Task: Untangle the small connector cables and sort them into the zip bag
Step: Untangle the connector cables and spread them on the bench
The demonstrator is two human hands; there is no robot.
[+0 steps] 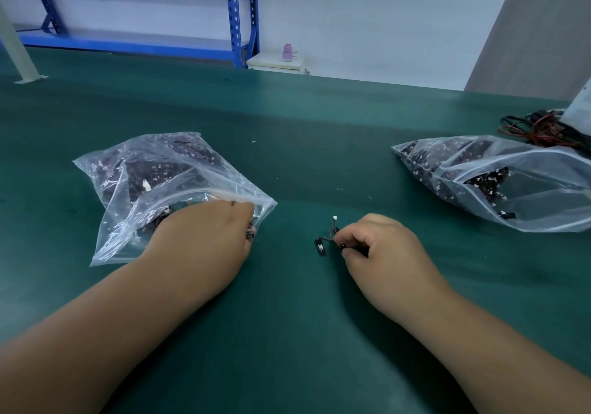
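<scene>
L hand [204,237] palm-down at zip bag [112,241] mouth, grip unclear; R hand [377,244] pinching connector cable [320,246].

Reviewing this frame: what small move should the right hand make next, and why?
Probably carry the small black-and-red connector cable pinched in the right hand leftward to the mouth of the clear plastic zip bag, where the left hand rests. The cable looks separate from any others, so it seems ready to bag.
</scene>
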